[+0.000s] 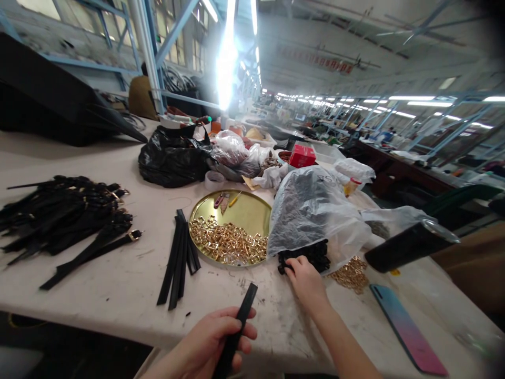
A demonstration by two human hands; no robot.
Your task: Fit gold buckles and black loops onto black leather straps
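Observation:
My left hand (215, 339) is closed around a black strap (238, 326) near the table's front edge, the strap's end pointing up and away. My right hand (304, 279) reaches to the mouth of a clear plastic bag (311, 210), fingertips touching small black pieces (305, 255) that spill out of it; whether it grips any is hidden. A round gold tray (252, 210) with a heap of gold metal buckles (229, 243) lies just left of the bag. A few loose black straps (179, 260) lie left of the tray.
A large pile of black straps with buckles (59, 216) covers the table's left. A black rubbish bag (171, 155), a red box (302, 156) and more plastic bags stand behind. Loose gold buckles (351, 273), a phone (406, 329) and a black object (408, 245) lie at right.

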